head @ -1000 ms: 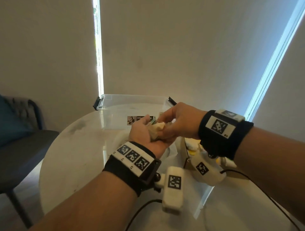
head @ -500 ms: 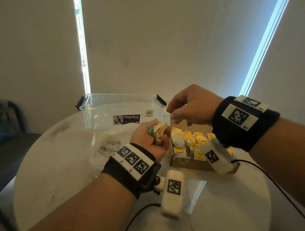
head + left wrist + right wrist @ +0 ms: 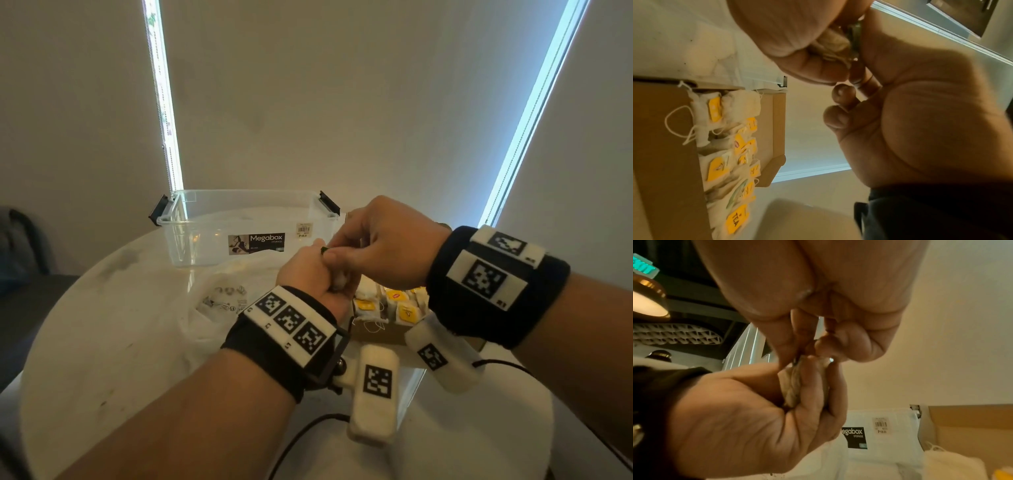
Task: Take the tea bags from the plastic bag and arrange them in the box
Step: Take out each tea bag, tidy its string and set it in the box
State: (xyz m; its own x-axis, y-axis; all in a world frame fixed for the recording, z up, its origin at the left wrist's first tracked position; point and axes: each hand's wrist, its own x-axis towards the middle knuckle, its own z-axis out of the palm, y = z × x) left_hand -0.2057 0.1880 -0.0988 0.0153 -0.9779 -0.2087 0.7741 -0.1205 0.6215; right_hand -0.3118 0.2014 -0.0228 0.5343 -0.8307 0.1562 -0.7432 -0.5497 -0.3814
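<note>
My left hand grips a small bunch of pale tea bags, held above the table just left of the cardboard box. My right hand has come onto it, thumb and forefinger pinching the top of the tea bags at a green tag. The cardboard box holds several tea bags with yellow tags, standing in rows. A white plastic bag lies flat on the table left of my left wrist.
A clear Megabox storage bin stands at the back of the round white table. A dark chair is at the far left. Black cables run from the wrist cameras across the near table.
My right hand, raised above the box half a second ago, has come back down to the left hand and pinches the bundle's top. The left hand stayed nearly in place.
</note>
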